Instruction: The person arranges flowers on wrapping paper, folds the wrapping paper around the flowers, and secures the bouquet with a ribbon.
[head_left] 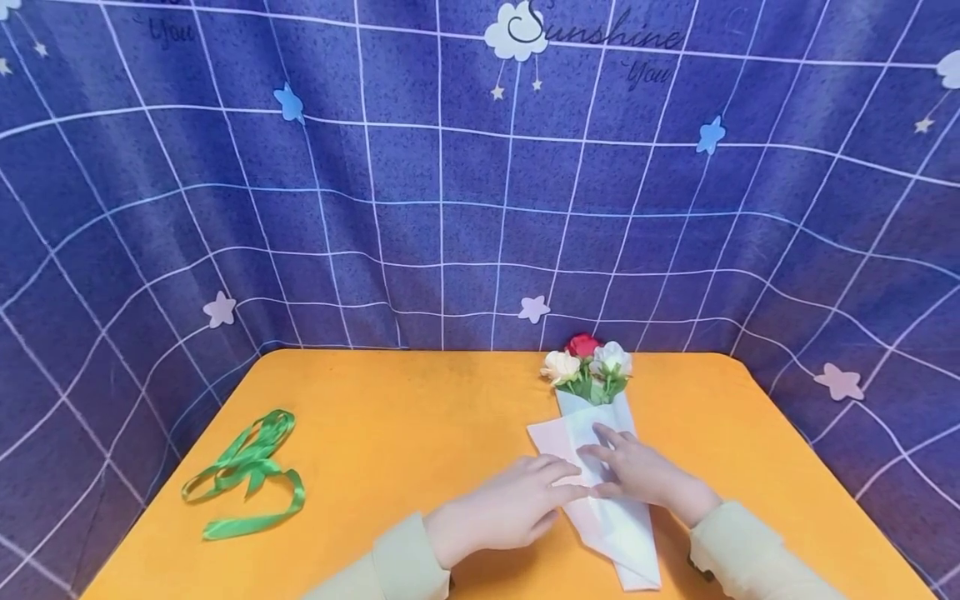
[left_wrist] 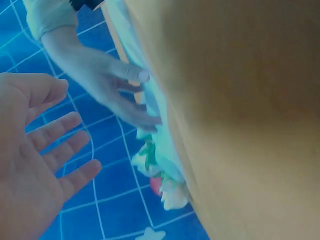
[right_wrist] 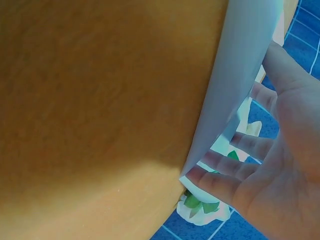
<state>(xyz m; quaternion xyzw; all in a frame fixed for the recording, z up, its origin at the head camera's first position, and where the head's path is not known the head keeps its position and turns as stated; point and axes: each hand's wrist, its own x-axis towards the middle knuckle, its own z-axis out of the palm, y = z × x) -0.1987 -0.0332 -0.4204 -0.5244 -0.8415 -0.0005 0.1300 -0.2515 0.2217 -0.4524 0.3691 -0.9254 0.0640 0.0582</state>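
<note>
A small bouquet lies on the table at the right in the head view, wrapped in white paper (head_left: 628,542). From the wrap's far end show a red flower (head_left: 582,345), a cream flower (head_left: 561,367) and a white flower (head_left: 611,360) with green leaves. My right hand (head_left: 647,473) rests on the paper with its fingers spread; in the right wrist view its fingertips touch the wrap's edge. The left hand (head_left: 517,506) reaches over the paper's left side, fingers loosely bent and nothing held. In the left wrist view its palm shows bare.
A loosely looped green ribbon (head_left: 251,458) lies at the left of the orange table (head_left: 405,417). Behind the table and along both sides hangs a blue curtain (head_left: 405,233) with white grid lines, stars and clouds.
</note>
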